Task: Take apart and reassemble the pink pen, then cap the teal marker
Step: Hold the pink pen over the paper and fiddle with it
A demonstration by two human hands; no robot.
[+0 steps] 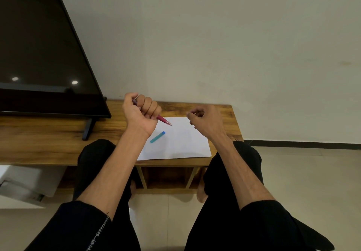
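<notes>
My left hand [139, 112] grips the pink pen [163, 121] in a fist above the wooden table [58, 139]. The pen's tip sticks out to the lower right, over the top edge of a white sheet of paper [179, 141]. The pen's upper end shows above my curled fingers. A teal marker [157, 137] with a blue end lies slanted on the paper's left part, just below my left wrist. My right hand [205, 122] hovers over the paper's right top corner, fingers curled with thumb and fingertips close together; whether it pinches something small I cannot tell.
A large black TV [45, 55] on a stand [88, 128] fills the left of the table. The wall rises right behind the table. My knees in black trousers press against the table's front edge. White boxes [23, 184] sit on the floor at left.
</notes>
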